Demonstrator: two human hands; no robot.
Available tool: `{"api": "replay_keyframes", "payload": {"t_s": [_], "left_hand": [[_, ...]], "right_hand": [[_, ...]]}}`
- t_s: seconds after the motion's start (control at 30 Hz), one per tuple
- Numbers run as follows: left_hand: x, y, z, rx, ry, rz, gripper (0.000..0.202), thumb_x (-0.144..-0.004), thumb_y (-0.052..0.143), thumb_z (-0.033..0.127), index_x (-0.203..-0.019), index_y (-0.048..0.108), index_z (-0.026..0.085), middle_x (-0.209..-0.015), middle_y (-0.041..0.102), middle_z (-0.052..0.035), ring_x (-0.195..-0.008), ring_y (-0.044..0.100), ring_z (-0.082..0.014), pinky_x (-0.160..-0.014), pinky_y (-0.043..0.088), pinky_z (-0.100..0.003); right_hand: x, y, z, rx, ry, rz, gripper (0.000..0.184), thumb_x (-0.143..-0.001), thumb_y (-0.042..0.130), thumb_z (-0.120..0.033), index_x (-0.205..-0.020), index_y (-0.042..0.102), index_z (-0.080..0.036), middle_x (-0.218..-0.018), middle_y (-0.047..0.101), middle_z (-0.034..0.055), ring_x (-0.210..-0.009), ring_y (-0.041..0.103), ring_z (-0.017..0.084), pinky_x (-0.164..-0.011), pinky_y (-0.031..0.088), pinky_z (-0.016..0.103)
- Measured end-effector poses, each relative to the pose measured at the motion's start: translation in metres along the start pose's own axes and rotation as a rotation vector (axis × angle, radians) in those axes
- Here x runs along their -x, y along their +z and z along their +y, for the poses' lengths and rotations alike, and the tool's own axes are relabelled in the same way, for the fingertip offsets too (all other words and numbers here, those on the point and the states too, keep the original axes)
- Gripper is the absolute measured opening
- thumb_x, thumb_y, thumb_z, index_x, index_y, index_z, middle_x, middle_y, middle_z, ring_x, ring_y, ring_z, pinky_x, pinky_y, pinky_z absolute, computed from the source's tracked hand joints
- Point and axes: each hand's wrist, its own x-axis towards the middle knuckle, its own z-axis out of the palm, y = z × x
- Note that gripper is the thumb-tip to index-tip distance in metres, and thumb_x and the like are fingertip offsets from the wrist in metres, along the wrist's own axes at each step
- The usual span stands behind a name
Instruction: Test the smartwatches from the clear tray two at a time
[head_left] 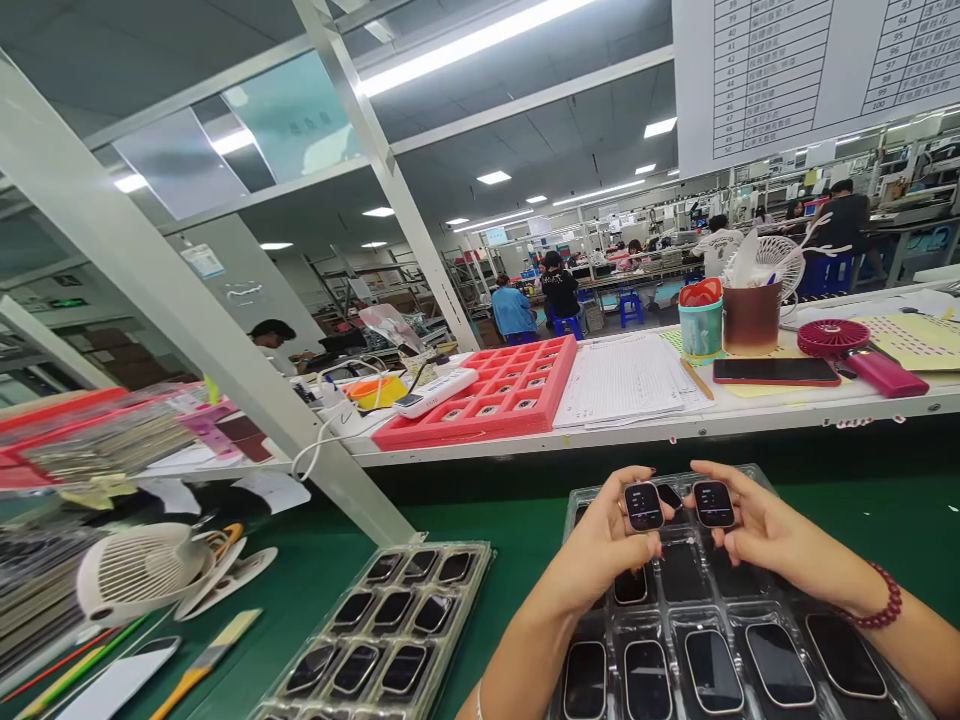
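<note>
My left hand (615,530) is closed around the edges of a smartwatch (643,506) without a strap, its lit screen turned towards me. A second smartwatch (713,503), also with a lit screen, is pinched in my right hand (750,520). Both are held side by side above a clear plastic tray (679,622). Several watch bodies with dark screens, such as the watch (712,668), lie in its pockets. Part of the tray's far rows is hidden behind my hands and wrists.
Left of my arms lies another plastic tray (469,600) of watches on the green mat (517,520). A brush (210,662) and a white fan (139,575) are further left. The shelf ahead bears a red foam tray (562,380), papers (630,380), a phone (776,372) and a brown cup (751,318).
</note>
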Motion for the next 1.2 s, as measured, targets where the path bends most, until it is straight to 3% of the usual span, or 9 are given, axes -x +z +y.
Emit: {"api": "replay_keyframes", "payload": {"t_s": [0.13, 0.3, 0.47, 0.57, 0.67, 0.77, 0.93, 1.1, 1.2], "left_hand": [[-0.002, -0.006, 0.006, 0.325, -0.018, 0.011, 0.059, -0.069, 0.077, 0.016, -0.122, 0.051, 0.014, -0.101, 0.069, -0.0093, -0.06, 0.064, -0.008, -0.042, 0.038, -0.012], [-0.006, -0.014, 0.009, 0.647, -0.119, 0.007, 0.046, -0.091, 0.054, 0.042, -0.118, 0.058, 0.005, -0.105, 0.071, -0.0148, -0.072, 0.071, -0.0129, -0.054, 0.052, -0.016], [-0.01, -0.018, 0.007, 0.741, -0.163, -0.007, 0.059, -0.096, 0.033, 0.053, -0.113, 0.06, 0.003, -0.106, 0.071, -0.0178, -0.076, 0.071, -0.0158, -0.057, 0.055, -0.019], [-0.01, -0.016, 0.005, 0.658, -0.147, 0.039, 0.053, -0.094, 0.042, 0.051, -0.112, 0.06, 0.005, -0.102, 0.072, -0.0167, -0.066, 0.069, -0.0116, -0.048, 0.05, -0.015], [-0.008, -0.01, 0.004, 0.443, -0.097, 0.065, 0.041, -0.084, 0.065, 0.034, -0.115, 0.056, 0.009, -0.096, 0.072, -0.0132, -0.054, 0.064, -0.0078, -0.039, 0.041, -0.011], [-0.004, -0.004, 0.003, 0.24, -0.067, 0.014, 0.057, -0.069, 0.078, 0.017, -0.119, 0.051, 0.015, -0.099, 0.07, -0.011, -0.059, 0.066, -0.0111, -0.042, 0.043, -0.013], [-0.002, 0.001, 0.0, 0.047, -0.027, -0.025, 0.057, -0.069, 0.077, 0.018, -0.119, 0.049, 0.019, -0.109, 0.064, -0.0115, -0.083, 0.069, -0.0188, -0.056, 0.051, -0.019], [-0.002, 0.002, -0.002, -0.106, 0.005, -0.012, 0.038, -0.078, 0.068, 0.023, -0.112, 0.052, 0.018, -0.104, 0.065, -0.01, -0.074, 0.067, -0.0155, -0.054, 0.048, -0.02], [-0.001, 0.002, -0.002, -0.138, 0.01, -0.001, 0.041, -0.078, 0.067, 0.023, -0.116, 0.052, 0.018, -0.103, 0.065, -0.0098, -0.075, 0.067, -0.016, -0.055, 0.048, -0.021]], "right_hand": [[-0.003, -0.008, -0.005, -0.301, 0.056, 0.054, 0.06, -0.079, 0.074, -0.019, -0.133, 0.048, -0.026, -0.108, 0.066, 0.0039, -0.062, 0.061, 0.006, -0.054, 0.054, 0.016], [-0.005, -0.019, -0.007, -0.585, 0.137, 0.014, 0.044, -0.09, 0.058, -0.048, -0.117, 0.065, -0.014, -0.093, 0.075, 0.0115, -0.057, 0.068, 0.011, -0.049, 0.057, 0.017], [-0.006, -0.026, -0.005, -0.705, 0.2, -0.025, 0.047, -0.092, 0.049, -0.053, -0.111, 0.068, -0.015, -0.089, 0.077, 0.0116, -0.058, 0.071, 0.012, -0.051, 0.057, 0.017], [-0.005, -0.026, -0.004, -0.652, 0.2, -0.015, 0.045, -0.09, 0.054, -0.054, -0.112, 0.066, -0.017, -0.092, 0.077, 0.0119, -0.057, 0.07, 0.012, -0.05, 0.056, 0.017], [-0.004, -0.019, -0.004, -0.46, 0.141, 0.004, 0.043, -0.085, 0.068, -0.042, -0.12, 0.058, -0.02, -0.102, 0.074, 0.0116, -0.059, 0.069, 0.012, -0.052, 0.057, 0.018], [-0.003, -0.008, -0.002, -0.195, 0.072, 0.016, 0.053, -0.079, 0.075, -0.026, -0.125, 0.048, -0.024, -0.109, 0.069, 0.0089, -0.067, 0.069, 0.012, -0.057, 0.057, 0.021], [-0.002, 0.004, -0.001, 0.053, -0.006, 0.013, 0.052, -0.081, 0.069, -0.02, -0.127, 0.045, -0.024, -0.108, 0.062, 0.006, -0.077, 0.065, 0.013, -0.064, 0.055, 0.025], [0.002, 0.005, -0.006, 0.161, 0.005, 0.047, 0.038, -0.084, 0.061, -0.017, -0.119, 0.05, -0.022, -0.091, 0.06, 0.0001, -0.061, 0.057, 0.008, -0.058, 0.052, 0.024], [0.003, 0.005, -0.007, 0.199, 0.008, 0.046, 0.04, -0.082, 0.06, -0.014, -0.12, 0.05, -0.023, -0.092, 0.06, 0.0008, -0.064, 0.058, 0.01, -0.058, 0.052, 0.025]]}}
